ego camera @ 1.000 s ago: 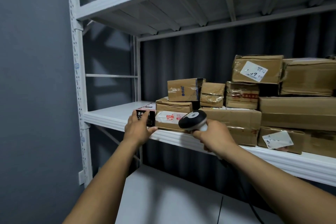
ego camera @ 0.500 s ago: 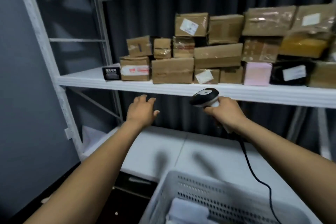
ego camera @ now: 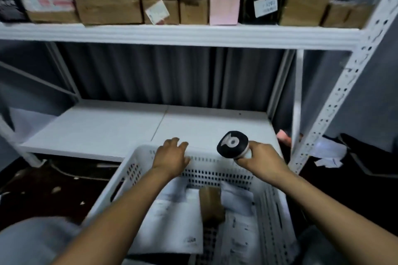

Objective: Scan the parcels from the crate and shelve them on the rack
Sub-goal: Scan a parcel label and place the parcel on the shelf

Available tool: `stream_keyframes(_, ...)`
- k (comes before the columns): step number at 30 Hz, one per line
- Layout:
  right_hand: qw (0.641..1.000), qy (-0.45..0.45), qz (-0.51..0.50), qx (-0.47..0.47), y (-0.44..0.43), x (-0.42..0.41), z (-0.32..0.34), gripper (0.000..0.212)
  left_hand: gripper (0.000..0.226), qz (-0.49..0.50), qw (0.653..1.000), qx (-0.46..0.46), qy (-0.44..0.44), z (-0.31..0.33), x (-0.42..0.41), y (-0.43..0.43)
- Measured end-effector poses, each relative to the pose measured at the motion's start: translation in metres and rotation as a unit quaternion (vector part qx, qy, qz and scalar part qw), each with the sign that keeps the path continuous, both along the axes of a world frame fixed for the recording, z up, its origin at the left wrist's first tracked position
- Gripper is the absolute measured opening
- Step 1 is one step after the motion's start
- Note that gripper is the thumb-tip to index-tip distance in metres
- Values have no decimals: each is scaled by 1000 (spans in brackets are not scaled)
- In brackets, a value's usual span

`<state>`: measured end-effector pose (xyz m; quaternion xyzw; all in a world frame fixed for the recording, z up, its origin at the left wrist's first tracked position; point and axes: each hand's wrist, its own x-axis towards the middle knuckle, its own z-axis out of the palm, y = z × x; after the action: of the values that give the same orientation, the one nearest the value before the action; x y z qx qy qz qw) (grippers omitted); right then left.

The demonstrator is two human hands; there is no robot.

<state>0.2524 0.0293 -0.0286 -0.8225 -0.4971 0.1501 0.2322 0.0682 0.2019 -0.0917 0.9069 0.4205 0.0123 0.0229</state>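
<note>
— Right hand (ego camera: 261, 160) curls round the scanner (ego camera: 232, 143) handle; left hand (ego camera: 171, 157) is loose-fingered, holding nothing, over the crate (ego camera: 133, 170) far rim.
— And the parcels?
— Below both hands, inside the crate: one brown box (ego camera: 211, 202) between white bags (ego camera: 174, 221), at least two. More cartons crowd the rack shelf (ego camera: 172, 34) above, plus one pink box (ego camera: 224, 5).

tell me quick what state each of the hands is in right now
Left hand: open, holding nothing, at the far rim of the crate.
Right hand: closed around the scanner.
</note>
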Motion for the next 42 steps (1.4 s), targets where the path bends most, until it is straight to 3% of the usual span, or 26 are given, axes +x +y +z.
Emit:
stream_keyframes(4, 998, 43, -37, -33, -10, 36, -48, 23, 56, -19, 998, -55, 40, -69, 38, -18)
stream_keyframes(9, 995, 52, -4, -83, 0, 74, -91, 19, 52, -34, 990, -104, 90, -153, 70, -29)
stream_keyframes(14, 994, 57, 21, -90, 22, 97, -128, 27, 69, 8, 978, -166, 122, -231, 92, -28)
stream_keyframes(19, 990, 18, 88, -112, 41, 99, -158, 19, 69, 70, 964, -228, 121, -289, 111, -26)
stream_keyframes(24, 986, -33, 118, -114, 53, 104, -174, 23, 75, 169, 934, -312, 36, -335, 119, -27)
stream_keyframes(31, 988, 0, 99, -120, 59, 110, -173, 18, 85, 222, 920, -324, -11, -354, 140, -32)
stream_keyframes(38, 990, 10, 83, -114, 55, 105, -152, 20, 75, 317, 844, -371, -222, -304, 151, -43)
stream_keyframes(42, 990, 42, 70, -115, 54, 99, -131, 22, 65, 360, 772, -385, -354, -251, 127, -52)
